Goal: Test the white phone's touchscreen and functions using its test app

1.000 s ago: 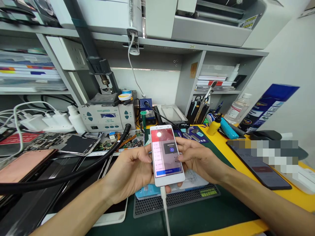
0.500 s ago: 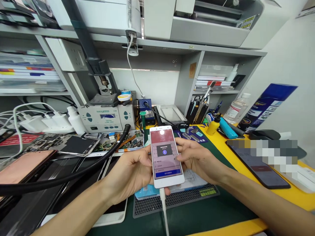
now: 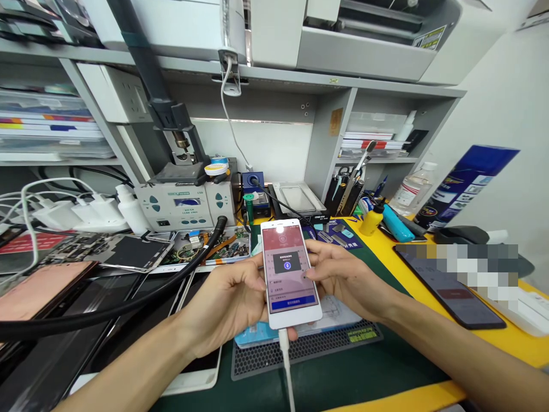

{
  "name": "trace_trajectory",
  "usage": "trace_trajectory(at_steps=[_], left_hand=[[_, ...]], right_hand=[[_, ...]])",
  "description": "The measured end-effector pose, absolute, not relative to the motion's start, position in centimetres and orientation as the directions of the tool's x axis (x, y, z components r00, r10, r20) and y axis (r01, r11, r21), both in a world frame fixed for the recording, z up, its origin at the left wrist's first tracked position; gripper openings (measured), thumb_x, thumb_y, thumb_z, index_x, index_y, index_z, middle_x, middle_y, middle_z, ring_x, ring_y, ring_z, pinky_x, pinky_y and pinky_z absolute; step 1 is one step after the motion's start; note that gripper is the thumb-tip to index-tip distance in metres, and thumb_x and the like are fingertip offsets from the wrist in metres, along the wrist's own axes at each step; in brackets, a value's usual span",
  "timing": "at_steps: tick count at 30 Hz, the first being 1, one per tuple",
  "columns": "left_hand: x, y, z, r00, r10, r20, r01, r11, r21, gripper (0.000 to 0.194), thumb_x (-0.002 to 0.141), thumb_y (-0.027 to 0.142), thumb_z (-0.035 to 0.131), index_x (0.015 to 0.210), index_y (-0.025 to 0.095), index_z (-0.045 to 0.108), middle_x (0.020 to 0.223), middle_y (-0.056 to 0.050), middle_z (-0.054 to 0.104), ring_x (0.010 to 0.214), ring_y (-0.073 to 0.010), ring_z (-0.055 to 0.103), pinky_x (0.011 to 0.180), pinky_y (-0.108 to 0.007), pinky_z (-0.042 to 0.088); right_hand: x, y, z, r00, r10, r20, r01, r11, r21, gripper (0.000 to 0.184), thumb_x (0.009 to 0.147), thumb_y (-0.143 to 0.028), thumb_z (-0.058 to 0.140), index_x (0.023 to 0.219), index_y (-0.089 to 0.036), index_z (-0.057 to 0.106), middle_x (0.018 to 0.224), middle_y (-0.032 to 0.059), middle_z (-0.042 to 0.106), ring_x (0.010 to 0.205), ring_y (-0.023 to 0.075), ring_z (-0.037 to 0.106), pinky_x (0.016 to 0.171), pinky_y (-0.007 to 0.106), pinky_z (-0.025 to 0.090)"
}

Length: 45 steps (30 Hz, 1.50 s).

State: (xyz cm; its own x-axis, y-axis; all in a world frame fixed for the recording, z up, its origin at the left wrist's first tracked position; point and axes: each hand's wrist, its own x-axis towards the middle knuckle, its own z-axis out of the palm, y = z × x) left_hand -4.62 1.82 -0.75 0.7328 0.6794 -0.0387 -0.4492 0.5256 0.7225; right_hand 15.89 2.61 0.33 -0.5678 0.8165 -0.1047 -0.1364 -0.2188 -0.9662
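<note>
A white smartphone [image 3: 294,317] is held upright and slightly tilted between my two hands, its screen lit with a dark pop-up box over a reddish page. My left hand [image 3: 234,303] grips the phone's left edge, thumb along the side and fingers behind. Round the right edge closes my right hand [image 3: 341,274], its thumb near the side of the screen. The fingers behind the phone are mostly hidden. A white charging cable [image 3: 285,349] is plugged into the bottom of the phone and runs down out of view. Below lies a blue-and-white packet [image 3: 257,336] on a grey perforated pad [image 3: 300,357].
A rework station [image 3: 184,206] stands behind on the left, its black hose [image 3: 141,312] crossing over several tablets and phones. A dark phone [image 3: 450,292] lies at right. Beyond it stand a yellow bottle [image 3: 371,220], a clear bottle [image 3: 414,189] and a blue spray can [image 3: 465,183].
</note>
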Motion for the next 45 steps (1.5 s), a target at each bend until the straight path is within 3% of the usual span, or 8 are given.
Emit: trace_trajectory(at_steps=[6,17,30,45], left_hand=[[-4.67,1.82,-0.8,0.734,0.678,-0.029,-0.44,0.509,0.74,0.059,0.071,0.011,0.043,0.129,0.009,0.052,0.113,-0.02,0.064,0.097,-0.0356,0.063,0.075,-0.054,0.053],[-4.76,1.71,-0.82,0.736,0.677,-0.033,-0.446,0.521,0.728,0.062,0.073,0.01,0.043,0.135,0.01,0.046,0.113,-0.019,0.064,0.096,-0.0354,0.063,0.075,-0.055,0.052],[-4.79,1.72,-0.76,0.729,0.683,-0.052,-0.424,0.509,0.749,0.056,0.072,0.012,0.045,0.127,0.009,0.054,0.112,-0.019,0.064,0.096,-0.0342,0.062,0.075,-0.054,0.054],[-4.53,1.66,-0.67,0.717,0.695,-0.058,-0.416,0.493,0.764,0.056,0.073,0.01,0.044,0.128,0.008,0.054,0.111,-0.019,0.065,0.091,-0.0317,0.063,0.072,-0.052,0.055]], right_hand=[[15.84,2.49,0.4,-0.558,0.822,-0.112,-0.131,-0.221,-0.966,0.047,0.079,-0.02,0.06,0.126,-0.021,0.058,0.094,0.0062,0.073,0.072,0.0153,0.066,0.066,0.03,0.055],[15.76,2.52,0.46,-0.559,0.821,-0.116,-0.128,-0.224,-0.966,0.047,0.079,-0.021,0.061,0.126,-0.021,0.058,0.094,0.0056,0.073,0.068,0.013,0.063,0.069,0.031,0.055],[15.82,2.48,0.4,-0.56,0.821,-0.115,-0.127,-0.222,-0.967,0.047,0.08,-0.02,0.059,0.127,-0.02,0.058,0.089,0.005,0.072,0.062,0.0124,0.061,0.067,0.032,0.055],[15.94,2.6,0.29,-0.563,0.819,-0.111,-0.125,-0.218,-0.968,0.045,0.08,-0.021,0.06,0.126,-0.022,0.058,0.094,0.0054,0.074,0.067,0.0131,0.064,0.071,0.031,0.055]])
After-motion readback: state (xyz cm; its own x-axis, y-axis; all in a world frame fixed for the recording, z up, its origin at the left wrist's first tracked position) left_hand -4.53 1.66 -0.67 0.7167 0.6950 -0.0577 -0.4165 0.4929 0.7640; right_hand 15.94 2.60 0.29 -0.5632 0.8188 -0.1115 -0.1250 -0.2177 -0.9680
